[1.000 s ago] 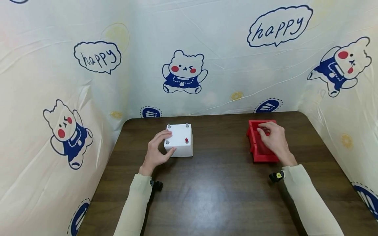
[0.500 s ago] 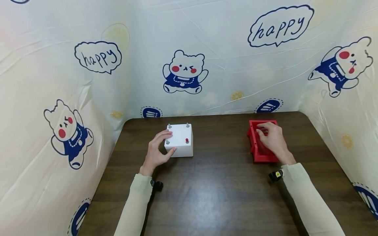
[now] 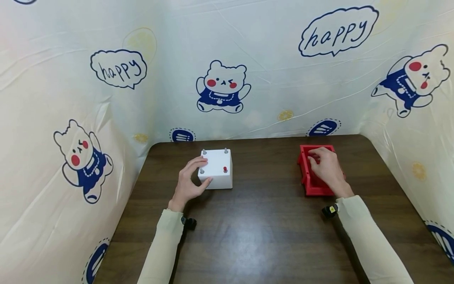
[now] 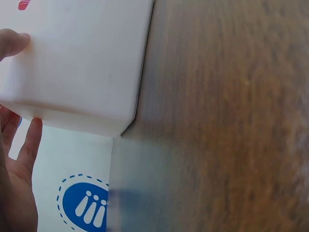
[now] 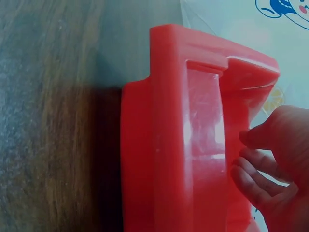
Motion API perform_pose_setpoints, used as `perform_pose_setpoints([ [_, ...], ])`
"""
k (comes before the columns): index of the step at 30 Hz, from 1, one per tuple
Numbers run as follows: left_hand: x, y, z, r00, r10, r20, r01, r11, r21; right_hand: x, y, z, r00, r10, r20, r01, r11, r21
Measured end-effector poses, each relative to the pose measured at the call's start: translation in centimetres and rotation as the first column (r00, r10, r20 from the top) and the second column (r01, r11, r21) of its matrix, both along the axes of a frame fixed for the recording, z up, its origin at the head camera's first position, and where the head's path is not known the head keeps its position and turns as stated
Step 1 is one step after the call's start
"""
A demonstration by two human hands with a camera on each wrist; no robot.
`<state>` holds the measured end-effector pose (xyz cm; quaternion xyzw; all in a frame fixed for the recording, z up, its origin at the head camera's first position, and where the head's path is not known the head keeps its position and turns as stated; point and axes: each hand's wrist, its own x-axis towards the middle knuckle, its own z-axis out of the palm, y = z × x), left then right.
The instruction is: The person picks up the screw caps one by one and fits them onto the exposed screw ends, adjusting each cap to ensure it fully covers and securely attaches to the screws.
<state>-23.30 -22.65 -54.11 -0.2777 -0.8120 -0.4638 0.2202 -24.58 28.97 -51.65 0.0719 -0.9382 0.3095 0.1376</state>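
A white box (image 3: 214, 181) stands on the table, with several small metal posts on its top and a red cap (image 3: 225, 169) on the front right one. My left hand (image 3: 188, 183) holds it at its left side, thumb against the front face and fingertips at the top left edge. In the left wrist view the thumb (image 4: 12, 43) touches the white face. To the right, my right hand (image 3: 327, 167) is over a red plastic bin (image 3: 318, 191), fingers loosely bent. The right wrist view shows a gap between thumb and fingers and nothing held; the bin's floor is mostly hidden.
The brown wooden table (image 3: 255, 228) extends between the box and the bin and toward me. A pale printed curtain (image 3: 266, 47) encloses the back and both sides. Small black cameras (image 3: 330, 211) sit on both wrists.
My right hand has shifted slightly to the left over the bin. My left hand stays on the box, and the box and bin have not moved apart from a slight drift of the view.
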Motion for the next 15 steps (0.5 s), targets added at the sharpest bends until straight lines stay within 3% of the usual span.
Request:
perform_pose_setpoints([
  [5, 1.0, 0.7, 1.7, 1.0, -0.012, -0.009, 0.012, 1.0, 0.015, -0.2, 0.0, -0.1, 0.999, 0.004, -0.041, -0.003, 1.0, 0.025],
  [8, 1.5, 1.1, 2.6, 1.0, -0.008, -0.015, 0.008, 1.0, 0.009, -0.2, 0.0, -0.1, 1.0, -0.01, -0.016, 0.011, 0.999, 0.039],
  [15, 1.6, 1.1, 2.5, 1.0, -0.006, -0.027, 0.006, 1.0, 0.005, -0.3, -0.1, -0.1, 0.993, -0.056, 0.106, 0.046, 0.995, 0.093],
])
